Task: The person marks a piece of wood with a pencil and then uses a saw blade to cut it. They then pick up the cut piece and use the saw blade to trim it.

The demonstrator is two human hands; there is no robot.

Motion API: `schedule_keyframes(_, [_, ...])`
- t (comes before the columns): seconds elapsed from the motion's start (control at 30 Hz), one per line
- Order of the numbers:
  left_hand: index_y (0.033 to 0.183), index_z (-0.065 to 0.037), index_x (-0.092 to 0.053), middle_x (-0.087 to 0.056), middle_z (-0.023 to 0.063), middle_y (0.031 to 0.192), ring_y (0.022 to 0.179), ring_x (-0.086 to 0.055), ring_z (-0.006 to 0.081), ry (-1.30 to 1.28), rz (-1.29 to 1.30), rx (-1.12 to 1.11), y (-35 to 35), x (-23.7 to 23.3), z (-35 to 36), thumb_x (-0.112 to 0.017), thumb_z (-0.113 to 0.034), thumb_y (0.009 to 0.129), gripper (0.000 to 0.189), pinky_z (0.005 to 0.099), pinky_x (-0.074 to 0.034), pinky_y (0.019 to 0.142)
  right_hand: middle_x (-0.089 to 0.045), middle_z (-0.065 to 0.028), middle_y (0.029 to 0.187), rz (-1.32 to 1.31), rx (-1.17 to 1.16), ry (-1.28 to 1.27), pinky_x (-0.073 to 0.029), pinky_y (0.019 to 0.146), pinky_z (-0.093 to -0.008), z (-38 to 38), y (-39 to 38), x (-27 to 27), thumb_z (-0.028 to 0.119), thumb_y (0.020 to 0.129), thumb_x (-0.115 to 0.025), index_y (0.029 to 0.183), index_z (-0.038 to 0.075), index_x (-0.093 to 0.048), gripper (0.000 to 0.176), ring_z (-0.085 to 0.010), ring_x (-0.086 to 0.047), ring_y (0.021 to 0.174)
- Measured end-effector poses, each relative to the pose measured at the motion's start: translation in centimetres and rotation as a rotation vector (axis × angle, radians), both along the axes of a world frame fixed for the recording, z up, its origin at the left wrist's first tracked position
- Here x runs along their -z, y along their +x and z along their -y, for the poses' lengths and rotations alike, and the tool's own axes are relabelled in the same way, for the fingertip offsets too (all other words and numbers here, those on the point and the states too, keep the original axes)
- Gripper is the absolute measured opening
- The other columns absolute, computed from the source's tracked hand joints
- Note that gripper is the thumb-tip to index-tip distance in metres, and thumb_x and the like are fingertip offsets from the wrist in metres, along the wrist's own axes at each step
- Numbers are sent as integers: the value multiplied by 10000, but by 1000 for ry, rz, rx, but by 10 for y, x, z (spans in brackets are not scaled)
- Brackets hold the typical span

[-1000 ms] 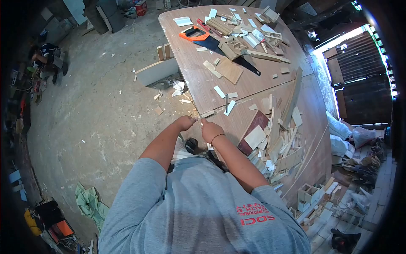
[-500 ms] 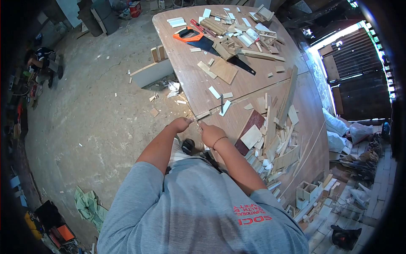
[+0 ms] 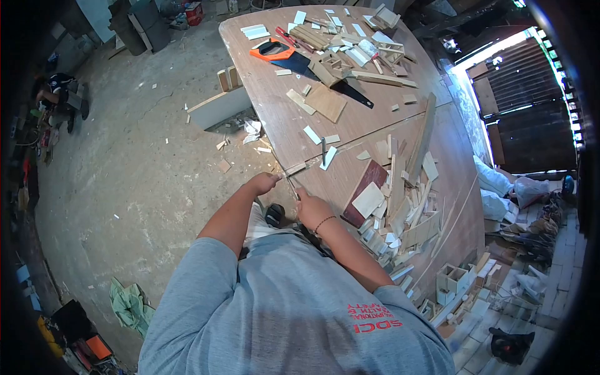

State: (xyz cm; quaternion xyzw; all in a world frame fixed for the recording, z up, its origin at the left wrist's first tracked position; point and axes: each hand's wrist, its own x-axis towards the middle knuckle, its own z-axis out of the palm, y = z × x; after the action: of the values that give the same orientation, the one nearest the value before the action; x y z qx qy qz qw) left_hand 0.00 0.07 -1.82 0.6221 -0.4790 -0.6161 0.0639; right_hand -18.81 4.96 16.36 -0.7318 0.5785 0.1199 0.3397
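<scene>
At the table's near-left corner, my left hand (image 3: 265, 182) pinches the end of a small wooden strip (image 3: 296, 169) that lies on the edge of the wooden table (image 3: 275, 125). My right hand (image 3: 314, 210) is closed around a thin blade-like tool (image 3: 291, 184), which points up toward the strip. Its handle is hidden in the fist, and its exact kind is too small to tell. Just beyond the strip, a dark pen-like tool (image 3: 324, 151) lies on a pale wood piece (image 3: 329, 160).
An orange-handled handsaw (image 3: 294, 61) lies among wood offcuts at the far side. More scraps and a dark red board (image 3: 365, 192) cover the table's right part. A panel box (image 3: 220, 107) stands on the floor at the left. A person (image 3: 62, 94) sits far left.
My right hand has drawn slightly down and back, with the tool lower against the strip. My left hand keeps its hold. The whole view has shifted a little.
</scene>
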Motion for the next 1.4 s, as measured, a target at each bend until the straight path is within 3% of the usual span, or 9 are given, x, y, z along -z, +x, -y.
schedule_keyframes(0.37, [1032,23,-643,-636,219,1048,1014,-582,363,-85,105,100,0,-19,-3,-373,-566,905,661,408,-415,918,-647,-229,880,-14,-37,-20,-489,732,-495,5,4,-16,190,885,-463,1200,64,-452,340,-393,-632,845])
schedule_keyframes(0.53, [1086,34,-622,-608,239,1117,1072,-560,372,-8,81,125,1,-29,0,-369,-563,907,673,407,-401,945,-650,-221,886,-89,-152,-5,-499,715,-479,17,5,-58,132,848,-469,1143,51,-475,306,-378,-636,852])
schedule_keyframes(0.7, [1104,38,-615,-597,249,1137,1092,-551,377,-16,38,128,2,-26,0,-368,-562,908,678,407,-397,953,-650,-207,867,-30,-103,-62,-486,712,-488,14,4,33,177,883,-465,1204,86,-448,334,-379,-630,826])
schedule_keyframes(1.0, [1096,42,-623,-592,259,1142,1097,-552,376,-21,88,115,-1,-38,0,-368,-557,907,678,412,-403,946,-644,-208,829,25,-32,-96,-471,686,-506,12,5,49,210,908,-460,1252,123,-403,359,-389,-624,768])
schedule_keyframes(1.1, [1071,43,-634,-602,256,1122,1082,-560,368,-41,91,108,-1,-30,-2,-376,-565,903,681,409,-409,938,-644,-208,819,25,-27,-100,-471,683,-507,9,4,47,213,908,-462,1247,121,-404,356,-389,-624,759])
schedule_keyframes(1.17, [913,62,-642,-628,175,827,755,-569,274,-94,50,10,-1,-10,-2,-449,-596,866,687,389,-452,732,-644,-208,816,16,-26,-102,-472,682,-507,10,3,40,215,908,-463,1243,118,-407,354,-389,-625,757])
schedule_keyframes(1.3, [902,57,-641,-623,165,815,744,-563,265,-64,34,13,-1,-9,1,-451,-595,866,680,389,-451,724,-650,-210,844,-66,-63,-51,-486,708,-491,1,8,-7,196,896,-458,1224,89,-432,345,-379,-634,802])
schedule_keyframes(1.37, [1060,49,-635,-603,251,1122,1062,-564,364,23,55,71,-1,-26,2,-377,-580,899,699,405,-404,937,-655,-212,869,-127,-97,-11,-498,728,-477,-1,11,-40,180,888,-451,1224,69,-440,354,-371,-641,837])
schedule_keyframes(1.4, [1060,49,-635,-603,251,1122,1062,-564,364,26,54,69,0,-24,1,-377,-580,899,699,405,-404,937,-654,-214,877,-141,-110,-4,-498,731,-476,-3,11,-53,171,881,-450,1200,59,-450,338,-370,-641,846])
